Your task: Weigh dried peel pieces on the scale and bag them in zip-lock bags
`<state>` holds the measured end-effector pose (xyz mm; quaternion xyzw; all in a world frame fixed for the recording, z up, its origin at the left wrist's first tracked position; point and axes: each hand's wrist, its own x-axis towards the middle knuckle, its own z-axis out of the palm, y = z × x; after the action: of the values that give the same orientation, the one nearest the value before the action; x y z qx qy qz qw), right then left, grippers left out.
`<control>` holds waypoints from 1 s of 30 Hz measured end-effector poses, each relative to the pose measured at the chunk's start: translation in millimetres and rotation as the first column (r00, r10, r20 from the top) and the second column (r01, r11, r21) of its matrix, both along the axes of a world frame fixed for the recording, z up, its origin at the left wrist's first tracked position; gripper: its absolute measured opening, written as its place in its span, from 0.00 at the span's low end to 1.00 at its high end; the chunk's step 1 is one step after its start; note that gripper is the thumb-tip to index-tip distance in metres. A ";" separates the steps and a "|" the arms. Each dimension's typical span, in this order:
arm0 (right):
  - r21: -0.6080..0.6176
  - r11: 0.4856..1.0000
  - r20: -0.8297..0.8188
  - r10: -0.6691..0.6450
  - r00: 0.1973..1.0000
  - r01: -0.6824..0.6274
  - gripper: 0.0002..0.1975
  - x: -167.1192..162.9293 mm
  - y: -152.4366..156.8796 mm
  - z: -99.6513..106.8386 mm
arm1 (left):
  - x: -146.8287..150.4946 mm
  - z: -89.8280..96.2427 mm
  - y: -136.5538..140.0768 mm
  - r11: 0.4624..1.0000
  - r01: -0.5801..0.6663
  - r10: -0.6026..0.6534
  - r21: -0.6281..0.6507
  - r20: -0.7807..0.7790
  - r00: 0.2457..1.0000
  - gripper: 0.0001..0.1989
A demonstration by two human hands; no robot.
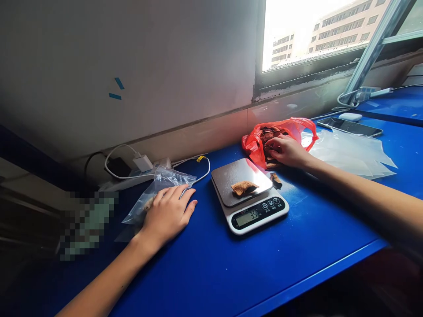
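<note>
Red bag [253, 145], far side of the scale [249, 203]: my right grip [287, 150] curls inside, hold hidden; a snag could spill it. My left grip [168, 211] lies loosely spread on a clear bag [140, 205]; bumping could shift the scale's brown piece [243, 188].

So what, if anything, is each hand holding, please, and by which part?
Left hand holds nothing, resting on clear bag; right hand, in red bag: unclear.

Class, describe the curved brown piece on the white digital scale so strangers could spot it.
On the blue table stands a white digital scale with a silver metal plate. The curved brown piece lies alone there; a smaller brown piece lies beside the scale, others in the red plastic bag.
</note>
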<state>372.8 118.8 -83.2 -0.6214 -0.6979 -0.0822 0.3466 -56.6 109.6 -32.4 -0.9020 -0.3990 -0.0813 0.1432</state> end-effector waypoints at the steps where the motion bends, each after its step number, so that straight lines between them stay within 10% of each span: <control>1: 0.000 1.000 -0.002 0.003 1.000 -0.003 0.11 -0.6 -0.6 0.6 | 0.2 0.0 -0.2 1.000 0.001 -0.001 0.001 0.001 1.000 0.21; 12: -0.022 1.000 -0.015 -0.009 1.000 0.008 0.07 -7.0 -4.2 6.2 | 1.4 6.6 -3.8 0.990 0.138 -0.133 -0.026 0.141 0.981 0.18; 17: -0.017 1.000 -0.014 -0.010 1.000 0.010 0.14 -13.0 -5.2 3.5 | 40.5 26.2 -33.9 0.939 0.336 -0.316 -0.069 0.208 0.926 0.14; 30: 0.036 0.999 -0.022 -0.028 0.999 0.029 0.05 -19.0 -6.7 8.2 | 113.3 31.6 -18.0 0.936 0.326 -0.275 -0.129 0.311 0.910 0.14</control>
<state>353.8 112.1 -75.1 -0.6256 -0.6836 -0.0933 0.3641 56.7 91.6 -0.7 -0.9404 -0.2771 -0.1968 -0.0116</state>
